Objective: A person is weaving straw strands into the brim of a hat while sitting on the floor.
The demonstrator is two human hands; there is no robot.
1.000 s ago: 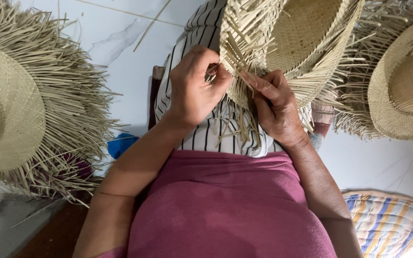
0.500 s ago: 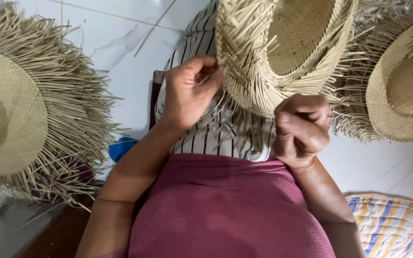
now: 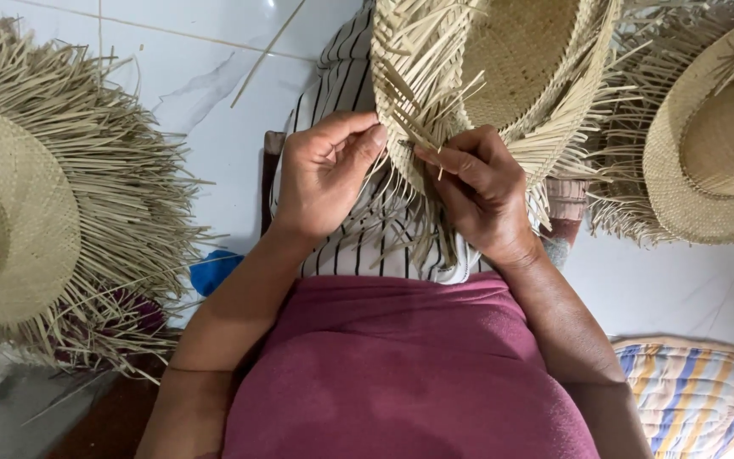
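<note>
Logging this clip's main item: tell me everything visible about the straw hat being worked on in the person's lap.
The unfinished straw hat is woven of pale tan straw, held with its hollow crown facing the camera. Its brim edge is unfinished, with loose strands sticking out and hanging down over a striped cloth. The left hand touches the brim edge with its fingertips; the right hand pinches strands at that edge. The hat's top runs out of frame.
</note>
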